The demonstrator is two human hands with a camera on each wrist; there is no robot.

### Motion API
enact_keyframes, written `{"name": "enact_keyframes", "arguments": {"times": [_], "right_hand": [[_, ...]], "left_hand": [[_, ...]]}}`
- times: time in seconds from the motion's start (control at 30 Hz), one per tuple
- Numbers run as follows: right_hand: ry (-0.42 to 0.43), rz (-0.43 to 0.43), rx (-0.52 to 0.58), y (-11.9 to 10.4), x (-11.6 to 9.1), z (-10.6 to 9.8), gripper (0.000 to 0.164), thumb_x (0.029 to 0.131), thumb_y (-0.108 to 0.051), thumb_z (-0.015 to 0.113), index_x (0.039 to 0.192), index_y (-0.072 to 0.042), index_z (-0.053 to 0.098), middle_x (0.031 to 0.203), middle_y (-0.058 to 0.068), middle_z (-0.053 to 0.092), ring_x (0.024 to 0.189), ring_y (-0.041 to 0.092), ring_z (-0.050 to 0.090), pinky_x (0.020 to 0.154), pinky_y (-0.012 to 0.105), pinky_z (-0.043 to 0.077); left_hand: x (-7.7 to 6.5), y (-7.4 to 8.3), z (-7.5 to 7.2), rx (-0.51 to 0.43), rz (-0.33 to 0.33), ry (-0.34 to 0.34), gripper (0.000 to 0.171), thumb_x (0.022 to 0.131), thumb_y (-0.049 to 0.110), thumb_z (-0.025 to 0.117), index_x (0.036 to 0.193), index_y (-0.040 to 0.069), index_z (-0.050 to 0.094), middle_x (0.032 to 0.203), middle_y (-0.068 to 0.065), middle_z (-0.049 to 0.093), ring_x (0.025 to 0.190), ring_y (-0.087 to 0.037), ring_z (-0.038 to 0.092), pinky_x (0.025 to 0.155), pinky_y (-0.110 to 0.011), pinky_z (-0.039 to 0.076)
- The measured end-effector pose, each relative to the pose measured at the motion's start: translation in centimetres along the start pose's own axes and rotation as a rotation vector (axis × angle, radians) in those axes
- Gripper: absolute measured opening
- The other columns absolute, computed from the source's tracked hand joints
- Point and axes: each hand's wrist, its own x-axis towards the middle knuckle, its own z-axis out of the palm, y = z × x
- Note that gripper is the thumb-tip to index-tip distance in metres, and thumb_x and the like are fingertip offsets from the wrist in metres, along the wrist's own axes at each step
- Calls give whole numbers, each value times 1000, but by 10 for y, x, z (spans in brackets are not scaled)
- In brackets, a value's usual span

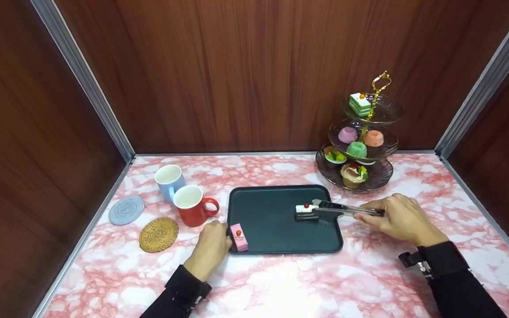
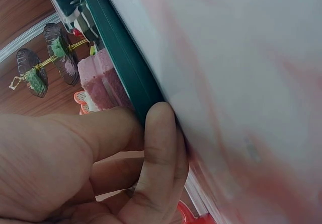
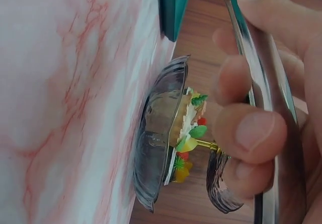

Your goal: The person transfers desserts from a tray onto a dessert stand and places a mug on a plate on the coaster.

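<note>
My left hand (image 1: 210, 243) pinches the near left edge of a dark green tray (image 1: 276, 229); in the left wrist view the thumb and fingers close on its rim (image 2: 126, 58). Right by those fingers, a pink cake slice (image 1: 239, 238) sits in the tray's corner. My right hand (image 1: 398, 217) grips metal tongs (image 1: 347, 209) that reach over the tray's right side. The tong tips are at a black-and-white cake slice (image 1: 303, 213) topped with a red berry; whether they squeeze it I cannot tell. The right wrist view shows fingers curled round the tongs (image 3: 264, 73).
A three-tier stand (image 1: 385, 176) holding a green cake slice (image 1: 360, 105), small domed cakes and tarts stands behind the right hand. Left of the tray are a red mug (image 1: 191, 213), a blue mug (image 1: 166, 185), a woven coaster (image 1: 158, 234) and a grey coaster (image 1: 126, 210).
</note>
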Motion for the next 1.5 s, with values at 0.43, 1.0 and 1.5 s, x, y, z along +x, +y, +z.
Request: {"name": "enact_keyframes", "arguments": {"times": [0.43, 1.0, 1.5], "right_hand": [[19, -46, -52, 3, 0, 2, 23, 71, -66, 61, 91, -55, 65, 56, -27, 54, 46, 1, 39, 43, 24, 26], [27, -64, -66, -1, 1, 5, 18, 73, -65, 60, 88, -56, 65, 54, -28, 53, 45, -2, 41, 41, 24, 25], [162, 82, -12, -9, 1, 0, 19, 74, -62, 61, 91, -55, 66, 41, -26, 42, 54, 9, 54, 42, 28, 27]], "left_hand": [[-1, 0, -1, 1, 8, 6, 10, 67, 6, 67, 76, 2, 64, 72, -13, 58, 72, -31, 61, 64, -41, 49], [-2, 1, -2, -23, -1, 8, 9, 68, 6, 67, 76, 1, 65, 72, -13, 58, 72, -31, 60, 65, -42, 49], [-1, 1, -3, -8, -12, -17, 9, 68, 6, 67, 76, 3, 65, 73, -11, 58, 73, -29, 60, 64, -39, 49]]}}
